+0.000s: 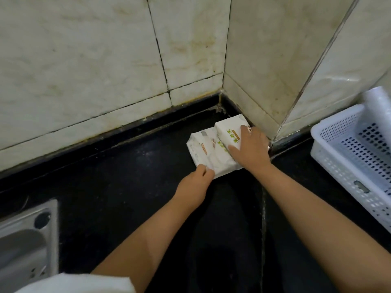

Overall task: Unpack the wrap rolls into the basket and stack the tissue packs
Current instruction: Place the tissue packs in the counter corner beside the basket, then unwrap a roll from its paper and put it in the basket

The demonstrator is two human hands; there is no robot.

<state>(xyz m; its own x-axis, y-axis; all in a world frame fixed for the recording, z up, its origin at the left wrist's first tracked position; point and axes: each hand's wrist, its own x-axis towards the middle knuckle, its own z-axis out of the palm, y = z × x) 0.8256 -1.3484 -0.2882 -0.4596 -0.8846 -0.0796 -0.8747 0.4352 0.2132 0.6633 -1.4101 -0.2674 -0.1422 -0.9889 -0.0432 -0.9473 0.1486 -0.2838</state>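
Observation:
Two white tissue packs with green print lie in the corner of the black counter. The upper pack [229, 131] rests partly on the lower pack [208, 154], shifted toward the wall. My right hand [250, 148] lies flat on the upper pack, fingers spread. My left hand [195, 182] pinches the near left corner of the lower pack. A white perforated basket [338, 144] stands at the right, with a clear wrap roll [378, 108] leaning out of it.
Tiled walls [105, 60] meet at the corner just behind the packs. A steel sink [25, 240] sits at the lower left edge. Something white [84, 284] fills the bottom left. The dark counter [127, 176] stretches between the sink and the basket.

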